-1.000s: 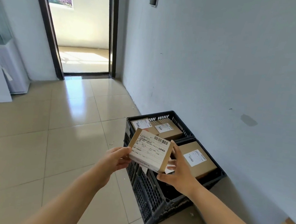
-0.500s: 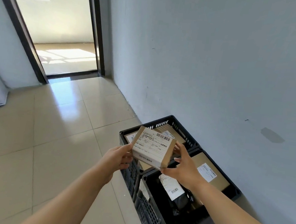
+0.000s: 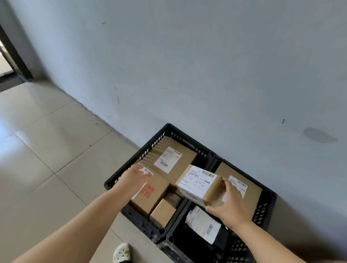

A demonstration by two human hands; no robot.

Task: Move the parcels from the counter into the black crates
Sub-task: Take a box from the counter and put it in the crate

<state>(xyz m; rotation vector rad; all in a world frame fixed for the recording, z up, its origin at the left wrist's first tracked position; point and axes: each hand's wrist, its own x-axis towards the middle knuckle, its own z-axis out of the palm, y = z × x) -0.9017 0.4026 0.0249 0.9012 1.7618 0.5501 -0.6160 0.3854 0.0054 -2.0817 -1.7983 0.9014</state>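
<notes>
A labelled cardboard parcel [image 3: 200,185] is gripped at its right end by the right hand [image 3: 230,206], thumb beneath and fingers over the top edge, and is held tilted above the divide between two black crates [image 3: 266,207]. The left hand [image 3: 134,175] is held out with fingers loosely extended, grasping nothing, over a box with red print [image 3: 151,193] in the left crate. The print on the labels is too small to be read, and the right crate's near corner is cut off by the frame. A large box [image 3: 168,158] and a small box [image 3: 163,212] are seen in the left crate; another box [image 3: 239,185] and a black bag [image 3: 207,226] lie in the right. The crates are set on pale tiled floor [image 3: 37,159] against a grey wall [image 3: 197,59]. Half a second ago the parcel was supported by both hands; now the left has been taken away, and the parcel has been lowered.
</notes>
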